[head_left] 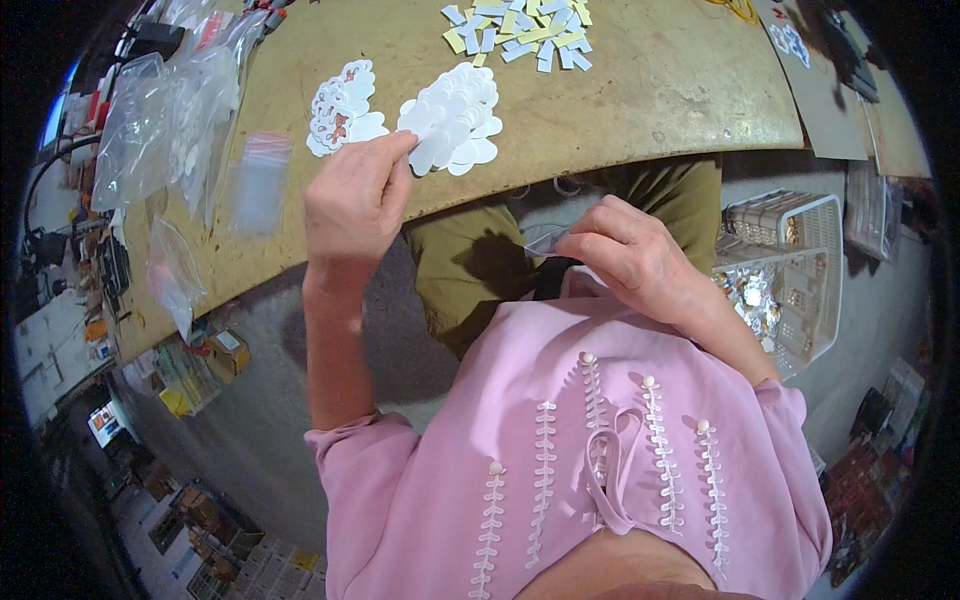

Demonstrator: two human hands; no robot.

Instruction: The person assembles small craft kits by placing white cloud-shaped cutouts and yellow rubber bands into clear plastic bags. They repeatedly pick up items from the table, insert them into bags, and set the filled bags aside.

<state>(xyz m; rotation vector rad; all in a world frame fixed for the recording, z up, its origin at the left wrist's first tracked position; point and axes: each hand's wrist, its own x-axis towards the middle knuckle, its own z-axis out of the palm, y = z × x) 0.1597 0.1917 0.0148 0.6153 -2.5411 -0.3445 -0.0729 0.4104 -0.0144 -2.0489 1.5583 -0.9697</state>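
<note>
My left hand (362, 192) is over the near edge of the table, its fingertips pinched on the edge of a white scalloped paper card (428, 150). This card lies at the left side of a loose pile of similar white cards (465, 100). Just left of it is a second pile, of white cut-out cards (340, 105) with lacy edges and small brown-red marks. My right hand (635, 250) is held above my lap, closed on a small see-through plastic bag (545, 240) that sticks out past its fingertips.
Small yellow and pale-blue paper slips (520, 30) lie scattered at the far side of the table (640, 100). A stack of see-through zip bags (262, 185) sits at the left, beside larger plastic bags (150, 130). On the right stands a white plastic basket (825, 270) holding shiny packets.
</note>
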